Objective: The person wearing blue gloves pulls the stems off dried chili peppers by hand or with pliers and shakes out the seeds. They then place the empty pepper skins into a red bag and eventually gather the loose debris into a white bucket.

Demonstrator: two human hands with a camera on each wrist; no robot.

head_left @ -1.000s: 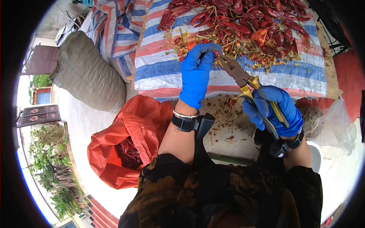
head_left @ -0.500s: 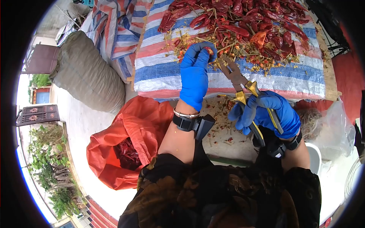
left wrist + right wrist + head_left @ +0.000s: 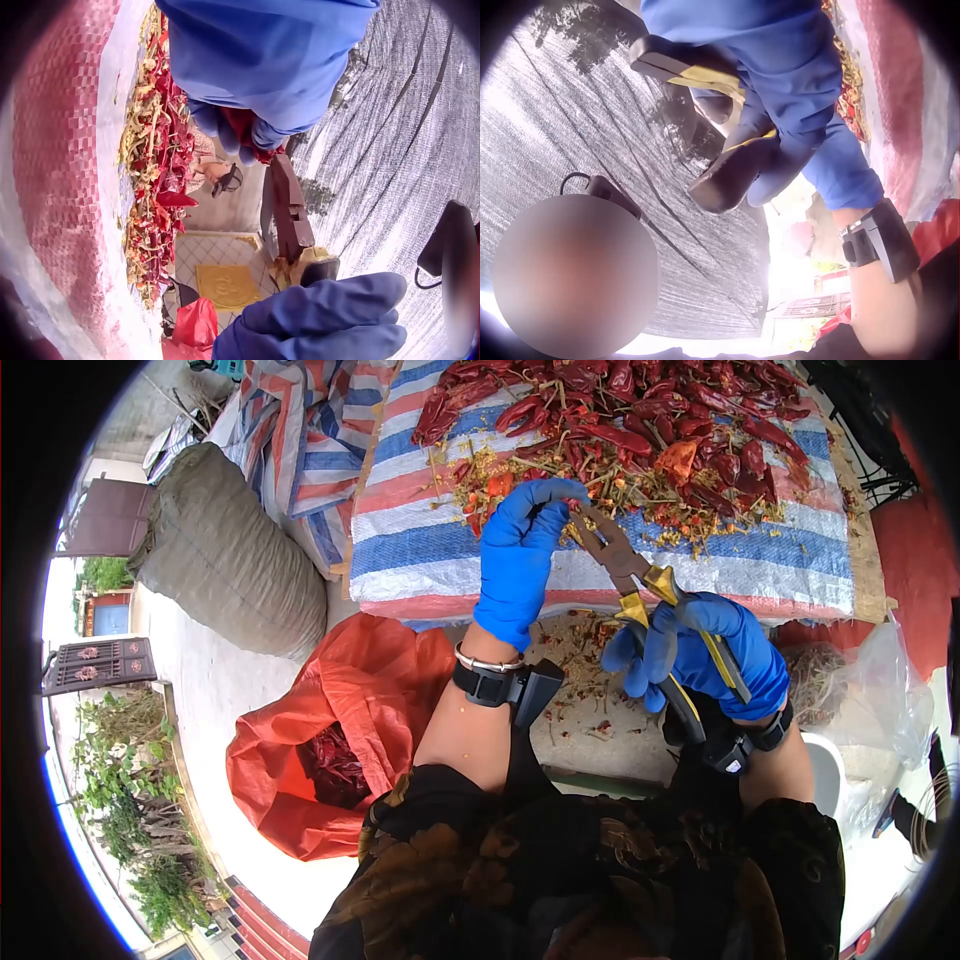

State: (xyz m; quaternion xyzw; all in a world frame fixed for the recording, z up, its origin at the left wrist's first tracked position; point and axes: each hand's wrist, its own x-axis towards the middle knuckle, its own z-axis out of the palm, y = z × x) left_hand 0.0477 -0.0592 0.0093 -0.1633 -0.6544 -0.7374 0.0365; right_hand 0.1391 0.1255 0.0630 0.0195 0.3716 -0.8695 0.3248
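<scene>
My gloved left hand (image 3: 517, 565) pinches a dried red chili pepper (image 3: 241, 127), mostly hidden in the fingers in the head view. The pepper's end is right at the tips of the pliers (image 3: 622, 563), whose rusty jaws stand apart. My gloved right hand (image 3: 730, 655) grips these pliers by their yellow and black handles (image 3: 724, 176), with fingers curled round them. Both hands are over the near edge of a striped woven sheet (image 3: 430, 582). Beyond them a heap of dried red chilies (image 3: 650, 430) lies on it, with cut stems and seeds (image 3: 690, 520) along its near side.
An open red woven bag (image 3: 345, 680) with chilies (image 3: 340, 760) inside stands at my left. Behind it leans a full grey-green sack (image 3: 235, 550). A clear plastic bag (image 3: 885, 690) hangs at the right. Chili scraps (image 3: 590, 700) litter the ground below the sheet's edge.
Half a second ago the left hand was a little left of the pliers, apart from them; now it is back at their tips. The pliers' handles are spread wider than one second ago.
</scene>
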